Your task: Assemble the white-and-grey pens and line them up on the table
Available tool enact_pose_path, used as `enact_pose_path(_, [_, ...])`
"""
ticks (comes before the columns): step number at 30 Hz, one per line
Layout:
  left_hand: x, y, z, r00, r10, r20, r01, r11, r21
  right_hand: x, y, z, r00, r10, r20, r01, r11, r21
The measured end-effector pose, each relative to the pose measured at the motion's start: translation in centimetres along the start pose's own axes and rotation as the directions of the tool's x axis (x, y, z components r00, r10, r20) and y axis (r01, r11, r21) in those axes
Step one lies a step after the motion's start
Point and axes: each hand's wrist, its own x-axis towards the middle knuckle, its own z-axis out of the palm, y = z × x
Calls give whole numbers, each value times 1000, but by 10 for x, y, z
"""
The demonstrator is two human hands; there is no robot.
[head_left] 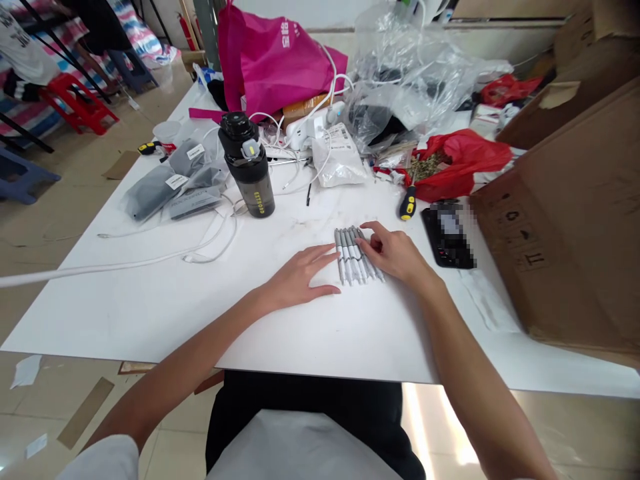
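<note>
Several white and grey pens (354,260) lie side by side in a row on the white table (300,340). My left hand (303,275) rests flat at the left end of the row, fingers spread, its fingertips against or just beside the outermost pen. At the right end is my right hand (393,252), with the index finger stretched over the pen tops and the other fingers curled. Its thumb side touches the rightmost pens and partly covers them. Neither hand lifts a pen.
A black bottle (247,167) stands beyond my left hand, near bagged grey items (150,193) and white cables (215,250). To the right are a screwdriver (408,204), a phone (445,237), a red bag (465,160) and a large cardboard box (565,227). Clear plastic bags (410,73) pile up behind.
</note>
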Motion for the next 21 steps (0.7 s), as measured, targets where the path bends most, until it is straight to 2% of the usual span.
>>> enact_pose_path(3, [7, 2, 9, 993, -9, 117, -2, 996, 86, 0, -4, 0, 1000, 2, 6, -2, 1000, 22])
enact_pose_path(5, [12, 2, 12, 989, -5, 149, -13, 993, 119, -1, -6, -1, 1000, 7, 21, -8, 1000, 24])
enact_pose_path(15, [20, -7, 11, 992, 57, 115, -74, 986, 150, -2, -13, -3, 999, -21, 50, 22, 1000, -15])
enact_pose_path(21, [24, -5, 5, 992, 89, 87, -98, 990, 103, 0, -11, 1, 999, -32, 32, 32, 999, -17])
